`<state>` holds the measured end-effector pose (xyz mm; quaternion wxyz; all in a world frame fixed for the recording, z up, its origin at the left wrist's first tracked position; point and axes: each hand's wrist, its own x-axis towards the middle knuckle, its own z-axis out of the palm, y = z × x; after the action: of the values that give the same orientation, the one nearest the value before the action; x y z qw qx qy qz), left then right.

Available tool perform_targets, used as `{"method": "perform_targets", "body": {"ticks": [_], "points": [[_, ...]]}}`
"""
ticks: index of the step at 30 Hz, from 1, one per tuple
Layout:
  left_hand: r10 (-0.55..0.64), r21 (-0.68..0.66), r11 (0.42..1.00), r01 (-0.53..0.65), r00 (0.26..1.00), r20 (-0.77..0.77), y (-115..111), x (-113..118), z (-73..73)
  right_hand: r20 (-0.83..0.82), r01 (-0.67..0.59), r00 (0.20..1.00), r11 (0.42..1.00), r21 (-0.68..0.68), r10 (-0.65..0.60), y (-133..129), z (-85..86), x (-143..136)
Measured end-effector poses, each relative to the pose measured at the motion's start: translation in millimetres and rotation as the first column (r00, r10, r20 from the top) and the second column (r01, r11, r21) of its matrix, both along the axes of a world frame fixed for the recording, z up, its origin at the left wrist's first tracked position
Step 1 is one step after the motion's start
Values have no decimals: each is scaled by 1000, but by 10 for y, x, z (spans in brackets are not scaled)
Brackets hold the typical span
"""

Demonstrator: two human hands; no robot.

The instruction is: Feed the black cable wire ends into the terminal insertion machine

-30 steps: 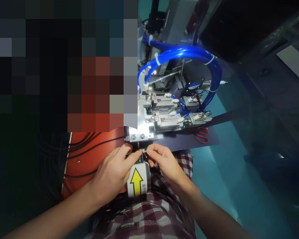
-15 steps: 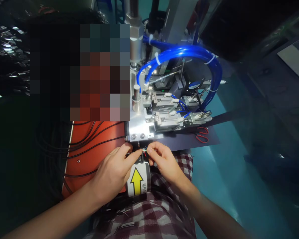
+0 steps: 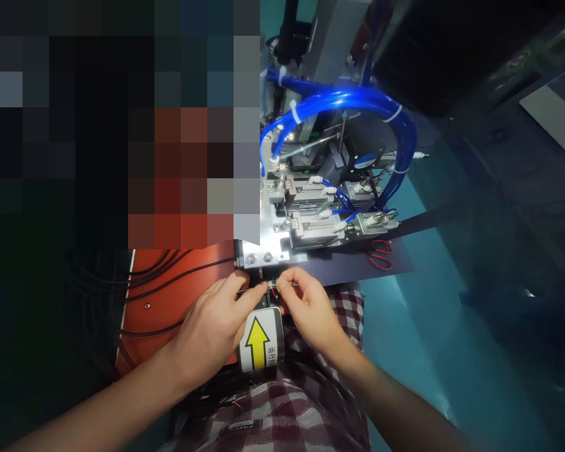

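Small thin wires (image 3: 272,286), one of them red, show between the fingertips of both hands. My left hand (image 3: 219,314) is closed, its thumb and forefinger at the left end of the wires. From the right, my right hand (image 3: 306,304) pinches their other end between thumb and forefinger. Just below the fingertips is a rounded part with a white label and a yellow arrow (image 3: 257,344). A metal plate with bolts (image 3: 260,257) lies right above the hands. What exactly the wires join is too small to tell.
Pneumatic cylinders (image 3: 315,229) and a looped bundle of blue tubes (image 3: 348,99) stand beyond the hands. Red-handled scissors (image 3: 381,255) lie at the right on the dark plate. Black cables cross an orange-red surface (image 3: 162,304) at the left. Pixelation covers the upper left.
The view has shifted slightly, and the pixelated area is larger. My right hand's lower fingers are tucked in a little more; both hands remain at the wires.
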<state>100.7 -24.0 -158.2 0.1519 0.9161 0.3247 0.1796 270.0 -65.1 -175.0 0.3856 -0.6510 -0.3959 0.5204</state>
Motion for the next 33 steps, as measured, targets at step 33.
{"method": "perform_targets", "body": {"ticks": [33], "points": [[-39, 22, 999, 39, 999, -7, 11, -8, 2, 382, -66, 922, 998, -3, 62, 64, 103, -6]]}}
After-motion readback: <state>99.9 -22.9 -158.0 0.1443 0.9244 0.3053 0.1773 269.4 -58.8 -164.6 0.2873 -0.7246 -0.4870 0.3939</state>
